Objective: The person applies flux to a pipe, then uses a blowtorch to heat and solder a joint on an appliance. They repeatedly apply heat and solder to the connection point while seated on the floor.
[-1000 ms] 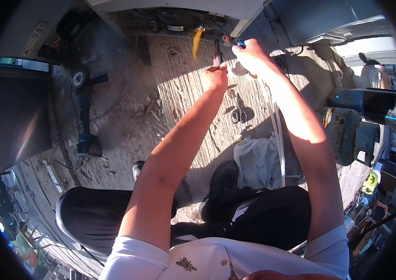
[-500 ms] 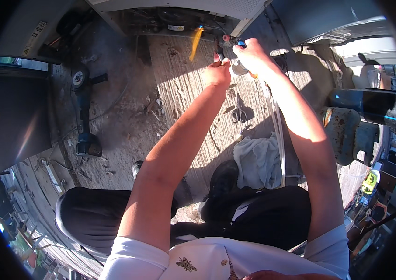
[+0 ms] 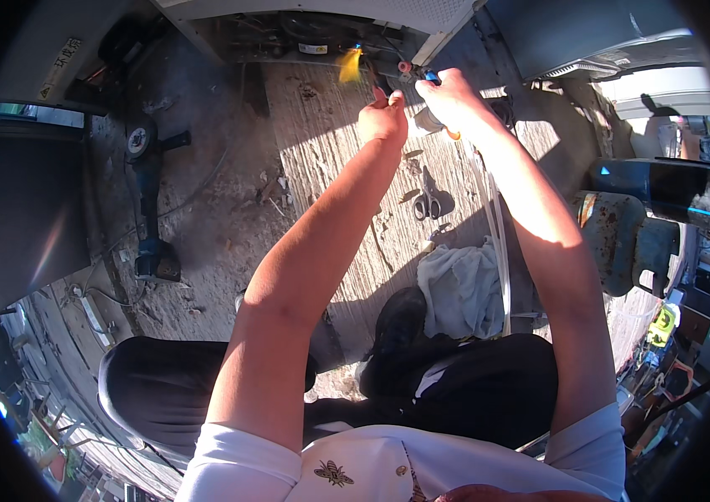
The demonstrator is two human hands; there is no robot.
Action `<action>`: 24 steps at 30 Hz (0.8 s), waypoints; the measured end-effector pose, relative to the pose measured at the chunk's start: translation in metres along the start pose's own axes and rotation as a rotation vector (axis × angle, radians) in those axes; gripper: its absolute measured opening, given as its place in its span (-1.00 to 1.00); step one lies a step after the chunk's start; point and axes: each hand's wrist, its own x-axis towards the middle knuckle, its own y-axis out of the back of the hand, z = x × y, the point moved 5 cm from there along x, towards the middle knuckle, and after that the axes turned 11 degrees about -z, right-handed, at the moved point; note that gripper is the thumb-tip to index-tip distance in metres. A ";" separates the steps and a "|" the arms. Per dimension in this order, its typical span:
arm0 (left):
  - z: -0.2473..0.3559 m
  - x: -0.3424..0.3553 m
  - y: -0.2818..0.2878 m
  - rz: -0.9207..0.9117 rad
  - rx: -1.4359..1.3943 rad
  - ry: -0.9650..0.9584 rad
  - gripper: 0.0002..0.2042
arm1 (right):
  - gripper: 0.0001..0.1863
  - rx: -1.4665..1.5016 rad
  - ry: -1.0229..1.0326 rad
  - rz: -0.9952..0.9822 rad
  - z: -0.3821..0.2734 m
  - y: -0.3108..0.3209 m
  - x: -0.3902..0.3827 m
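Note:
My left hand (image 3: 382, 121) is closed on a dark-handled tool (image 3: 380, 90), mostly hidden by my fingers, pointed at the open base (image 3: 288, 38) of a pale metal appliance. My right hand (image 3: 451, 100) grips a torch with a blue fitting (image 3: 431, 77) and a silvery body (image 3: 427, 122), with pale hoses (image 3: 497, 243) trailing down from it. A yellow flame (image 3: 350, 65) flares just up and left of my left hand, by the compressor area. A small pink fitting (image 3: 405, 67) is beside the blue one. Scissors (image 3: 427, 201) lie on the rough concrete floor (image 3: 313, 167) below my hands.
An angle grinder (image 3: 148, 201) lies at left beside a dark panel (image 3: 25, 209). A white rag (image 3: 459, 293) is near my shoe (image 3: 397, 322). A rusty gas cylinder (image 3: 623, 243) and dark appliance bodies (image 3: 589, 42) stand at right. Mixed clutter (image 3: 681, 335) lies along the right rim.
My left hand has shifted up and slightly left toward the appliance. The flame has become shorter and wider. My right hand has barely moved.

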 end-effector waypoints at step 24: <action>0.021 0.015 0.003 -0.043 0.248 -0.058 -0.42 | -0.53 0.026 0.048 -0.009 -0.004 0.002 -0.005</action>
